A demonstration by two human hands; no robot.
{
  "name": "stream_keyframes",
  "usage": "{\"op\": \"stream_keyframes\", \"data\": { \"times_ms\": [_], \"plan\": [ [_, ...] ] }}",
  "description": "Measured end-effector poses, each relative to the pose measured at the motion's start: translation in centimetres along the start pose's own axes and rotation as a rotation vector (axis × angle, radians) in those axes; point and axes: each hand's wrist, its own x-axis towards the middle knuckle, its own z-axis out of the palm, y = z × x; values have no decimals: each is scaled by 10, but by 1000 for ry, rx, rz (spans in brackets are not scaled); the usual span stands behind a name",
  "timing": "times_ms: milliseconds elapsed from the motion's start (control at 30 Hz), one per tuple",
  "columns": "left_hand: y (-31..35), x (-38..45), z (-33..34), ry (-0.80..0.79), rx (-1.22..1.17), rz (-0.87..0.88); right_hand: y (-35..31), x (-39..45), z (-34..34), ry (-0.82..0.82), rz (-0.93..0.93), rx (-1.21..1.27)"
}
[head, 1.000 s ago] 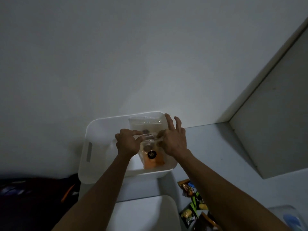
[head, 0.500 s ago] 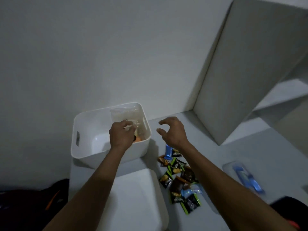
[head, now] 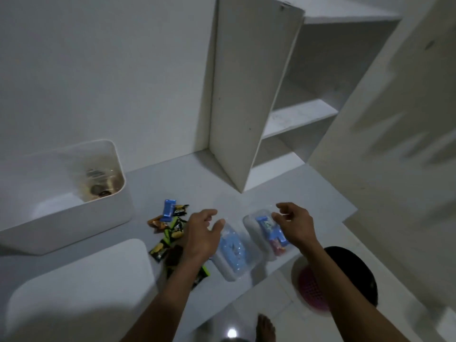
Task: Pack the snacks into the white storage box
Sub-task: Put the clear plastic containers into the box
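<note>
Dim room, plain white wall (head: 98, 70) behind. White shelving unit (head: 303, 119) at right, open door panel (head: 241, 95) standing edge-on. Pale grey counter surface (head: 197, 178) below. Glossy tiled floor (head: 278, 304) at lower right, one small light reflection (head: 232, 333)

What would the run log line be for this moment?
left hand open over clear blue-filled container | right hand open at second clear container | white storage box holds clear packs | loose snacks unpacked

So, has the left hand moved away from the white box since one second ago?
Yes. The left hand left the white storage box and now hovers to its right, over the loose snacks.
</note>
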Motion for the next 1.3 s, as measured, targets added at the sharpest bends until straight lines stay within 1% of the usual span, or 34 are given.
{"op": "stream_keyframes", "data": {
  "times_ms": [100,167,333,433,500,567,767,867,967,1067,1167,1300],
  "plan": [
    [4,-16,65,-13,22,-25,52,25,-20,-31,30,-43],
    [8,-26,109,-5,34,-44,84,42,-24,-75,15,-45],
    [6,-40,205,147,183,-34,146,69,-17,-262,-25,-32],
    [13,-39,230,115,263,-149,157,72,-12,-399,-87,0],
    [17,-36,241,95,266,-246,164,75,-10,-455,-128,29],
    [19,-34,250,84,259,-324,167,77,-9,-474,-143,62],
    [19,-28,265,70,327,-384,175,79,-8,-514,-168,136],
    [24,-32,265,93,319,-396,177,80,-13,-520,-190,138],
    [35,-41,260,143,312,-358,165,79,-23,-509,-159,184],
    [48,-51,244,177,307,-334,145,73,-27,-506,-185,239],
    [48,-61,216,232,321,-307,120,60,-19,-550,-225,253],
    [34,-74,172,280,311,-320,88,37,2,-624,-360,201]
  ]
}}
